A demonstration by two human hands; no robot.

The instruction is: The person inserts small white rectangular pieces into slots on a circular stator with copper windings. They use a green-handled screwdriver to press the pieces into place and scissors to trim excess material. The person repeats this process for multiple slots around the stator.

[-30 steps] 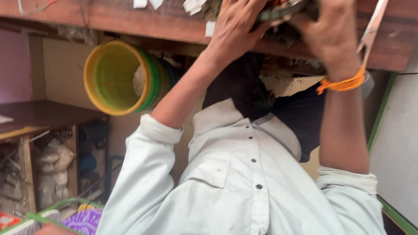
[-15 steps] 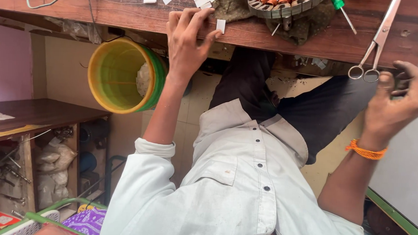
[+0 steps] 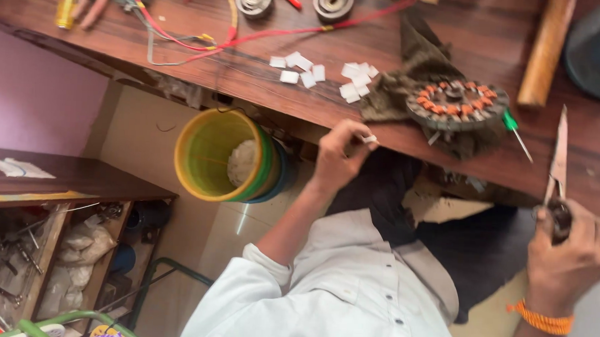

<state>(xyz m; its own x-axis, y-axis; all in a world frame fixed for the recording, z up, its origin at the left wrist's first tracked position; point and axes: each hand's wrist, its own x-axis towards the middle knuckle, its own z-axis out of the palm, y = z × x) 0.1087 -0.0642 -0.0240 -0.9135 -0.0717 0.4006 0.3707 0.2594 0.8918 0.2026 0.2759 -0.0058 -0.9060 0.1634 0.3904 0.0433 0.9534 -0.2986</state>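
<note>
Now, in the head view, the left hand (image 3: 337, 160) is at the near edge of the wooden table (image 3: 184, 49), thumb and forefinger pinched shut on a small white piece (image 3: 369, 139); half a second ago this hand lay flat on the edge with its fingers spread, so the piece has only just been taken up. The right hand (image 3: 569, 251), with an orange band at the wrist, is closed round the handles of the scissors (image 3: 558, 156), as it was half a second ago; the blades now point up across the tabletop, and I cannot tell whether they are parted. A second ago both hands were up at the round stator (image 3: 456, 104); it now lies untouched on a dark cloth (image 3: 419, 66), between the two hands and further onto the table.

More white pieces (image 3: 354, 80) lie scattered just left of the cloth; a green-handled screwdriver (image 3: 515, 131) rests just beside the stator, on the scissors' side; a wooden stick (image 3: 546, 51) lies beyond. Red wires (image 3: 265, 35) trail over the far part; a yellow bucket (image 3: 213, 154) sits below the edge, near the left forearm.
</note>
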